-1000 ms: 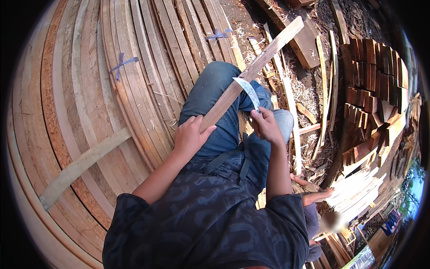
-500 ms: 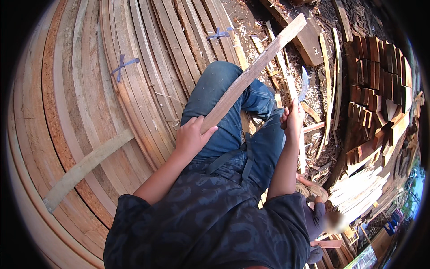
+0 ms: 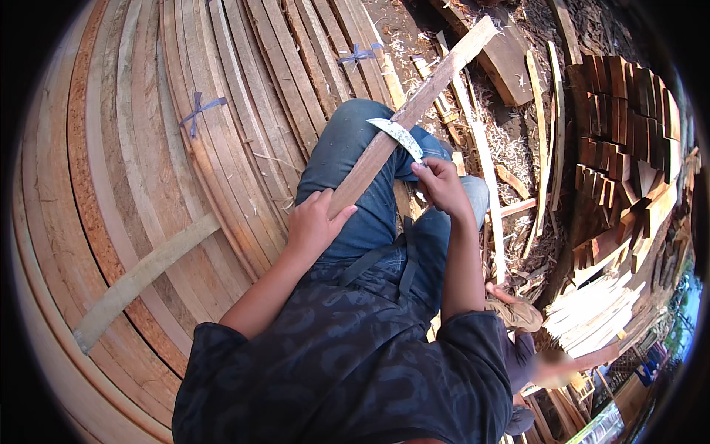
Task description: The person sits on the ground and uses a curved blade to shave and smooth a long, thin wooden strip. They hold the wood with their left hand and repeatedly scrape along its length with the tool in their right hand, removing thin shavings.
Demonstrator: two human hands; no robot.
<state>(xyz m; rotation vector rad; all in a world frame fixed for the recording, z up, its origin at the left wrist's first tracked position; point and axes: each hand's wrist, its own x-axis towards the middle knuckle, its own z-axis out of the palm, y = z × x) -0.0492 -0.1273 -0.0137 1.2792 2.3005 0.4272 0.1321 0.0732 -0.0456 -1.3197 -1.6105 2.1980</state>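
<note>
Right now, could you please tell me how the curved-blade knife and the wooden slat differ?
The curved-blade knife has a bowed, pale metallic blade, while the wooden slat is brown and nearly straight. The slat looks much longer than the knife. The right hand holds the knife; the left hand grips the slat's lower end. Each is held in one hand.

The plank (image 3: 425, 98) is narrow, straight and brown, its far end paler, slanting across one thigh (image 3: 333, 159) toward the upper right. The knife (image 3: 400, 136) has a curved, pale blade with dark specks; it crosses the plank near mid-length, tip to the left, its handle mostly hidden.
</note>
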